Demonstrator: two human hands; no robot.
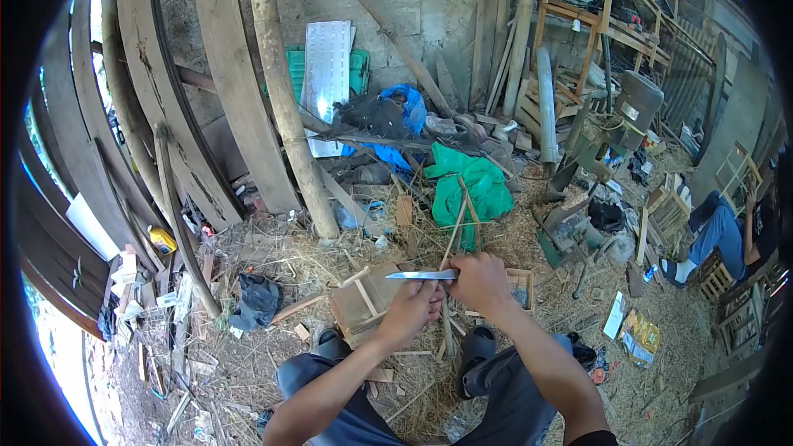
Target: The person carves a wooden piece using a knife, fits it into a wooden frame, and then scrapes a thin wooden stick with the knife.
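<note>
My right hand (479, 282) is closed around the handle of a knife (417, 275), its bright blade pointing left and lying nearly level. Just below the blade, my left hand (411, 310) has its fingers curled shut. A thin wooden strip (453, 231) slants down from above, passes by the knife and seems to run into the left fist; the fingers hide its lower end. Under the hands, a brown board (351, 307) with narrow wood pieces on it rests on the ground. A small wooden frame (520, 285) sits beyond my right wrist.
A green plastic sheet (471, 186) and blue tarp (405, 120) lie ahead near the wall. A black bag (256, 301) is at left. Leaning planks (244, 83) line the left side. Another person (714, 235) sits at far right. Straw and wood scraps cover the ground.
</note>
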